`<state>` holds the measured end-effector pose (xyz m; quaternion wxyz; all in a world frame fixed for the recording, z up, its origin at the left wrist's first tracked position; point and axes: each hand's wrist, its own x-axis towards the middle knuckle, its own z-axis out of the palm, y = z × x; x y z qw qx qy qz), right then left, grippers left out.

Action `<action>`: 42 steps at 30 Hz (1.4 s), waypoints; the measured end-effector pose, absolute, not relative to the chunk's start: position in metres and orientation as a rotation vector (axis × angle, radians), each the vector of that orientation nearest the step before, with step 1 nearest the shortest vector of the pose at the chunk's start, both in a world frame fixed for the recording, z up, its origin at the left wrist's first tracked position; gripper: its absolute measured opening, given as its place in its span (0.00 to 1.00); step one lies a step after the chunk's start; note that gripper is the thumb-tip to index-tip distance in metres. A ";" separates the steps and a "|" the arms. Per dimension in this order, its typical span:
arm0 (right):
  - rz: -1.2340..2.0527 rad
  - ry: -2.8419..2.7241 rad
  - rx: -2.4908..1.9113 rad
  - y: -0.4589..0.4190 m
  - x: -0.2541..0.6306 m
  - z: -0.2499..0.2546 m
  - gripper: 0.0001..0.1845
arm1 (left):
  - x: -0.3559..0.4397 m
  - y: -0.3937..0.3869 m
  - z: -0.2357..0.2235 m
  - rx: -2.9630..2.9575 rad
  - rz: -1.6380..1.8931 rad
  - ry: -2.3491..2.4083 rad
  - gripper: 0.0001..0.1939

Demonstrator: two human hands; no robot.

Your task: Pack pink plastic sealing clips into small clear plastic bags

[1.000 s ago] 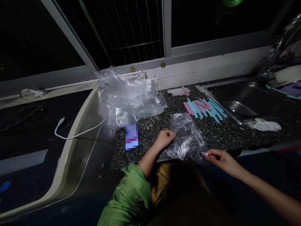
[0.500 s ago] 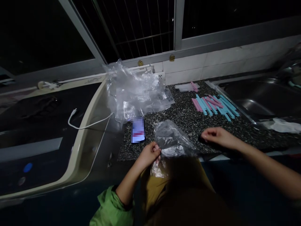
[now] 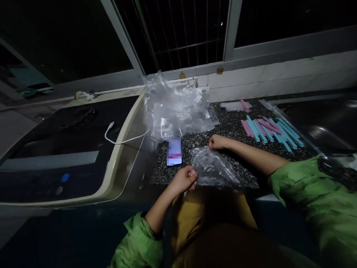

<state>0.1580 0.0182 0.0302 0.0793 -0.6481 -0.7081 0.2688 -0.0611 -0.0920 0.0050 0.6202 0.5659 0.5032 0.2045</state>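
My left hand (image 3: 182,180) is closed on the left end of a crumpled clear plastic bag (image 3: 216,169). The bag lies on the speckled dark countertop (image 3: 167,175), near its front edge. My right hand (image 3: 218,142) is over the bag's far edge with its fingers curled together. What is between those fingers, if anything, is hidden. A phone (image 3: 174,150) with a lit, blurred screen lies just beyond my left hand. Behind it spreads a large heap of clear plastic bags (image 3: 178,108).
Several pink and blue strips (image 3: 272,130) lie on the right of the counter, beside a metal sink (image 3: 320,130). Farther back is a small clear packet (image 3: 235,107) with pink strips. A washing machine (image 3: 119,149) with a white cable (image 3: 125,141) across it stands at left.
My right hand has moved left and away from me, from the counter beside the bag to its far edge. My left hand keeps its hold. The view has shifted left.
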 end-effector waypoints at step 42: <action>-0.331 -1.996 -1.363 -0.164 0.238 0.011 0.12 | -0.024 -0.058 -0.009 3.310 0.751 0.250 0.14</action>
